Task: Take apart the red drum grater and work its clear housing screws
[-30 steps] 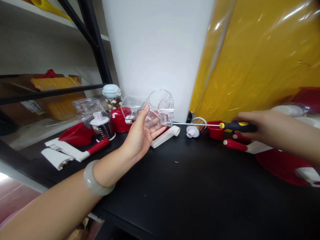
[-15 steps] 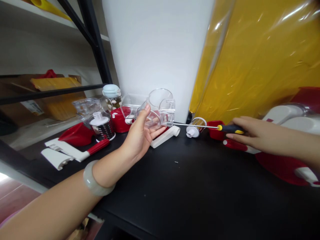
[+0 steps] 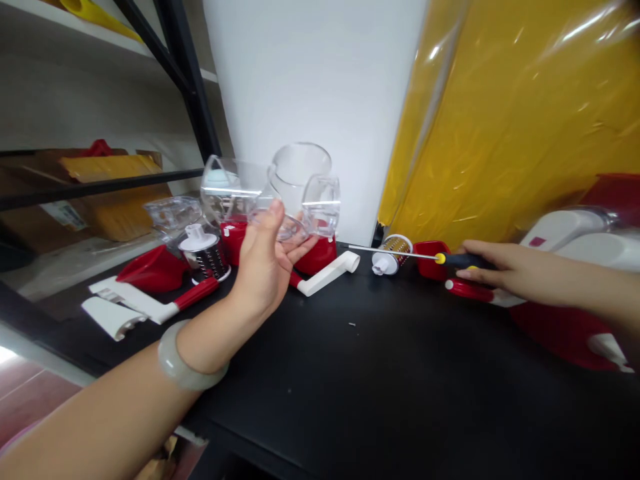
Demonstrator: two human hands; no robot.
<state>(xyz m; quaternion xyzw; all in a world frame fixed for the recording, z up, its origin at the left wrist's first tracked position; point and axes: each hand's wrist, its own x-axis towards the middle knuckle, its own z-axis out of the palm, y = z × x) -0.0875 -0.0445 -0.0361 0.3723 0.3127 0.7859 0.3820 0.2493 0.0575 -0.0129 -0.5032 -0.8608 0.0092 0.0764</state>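
Observation:
My left hand (image 3: pixel 267 263) grips a clear plastic housing (image 3: pixel 280 190) and holds it lifted above the black table (image 3: pixel 380 373), near the white wall. A red base with a white crank handle (image 3: pixel 325 267) stands just beneath it. My right hand (image 3: pixel 500 270) rests at the right on the black and yellow handle of a screwdriver (image 3: pixel 400 253). The screwdriver's thin shaft points left and ends short of the housing. A gold grater drum with a white cap (image 3: pixel 393 253) lies under the shaft.
At the left lie a steel grater drum (image 3: pixel 204 252), a red scoop-shaped part (image 3: pixel 153 269), a white piece with a red handle (image 3: pixel 150 303) and clear plastic parts (image 3: pixel 173 213). More red and white appliance parts (image 3: pixel 575 320) sit at the right. Yellow plastic sheeting (image 3: pixel 510 113) hangs behind.
My left hand has raised the clear housing off the red base and to the left. The screwdriver tip has come away from it, and my right hand has slid left along the handle.

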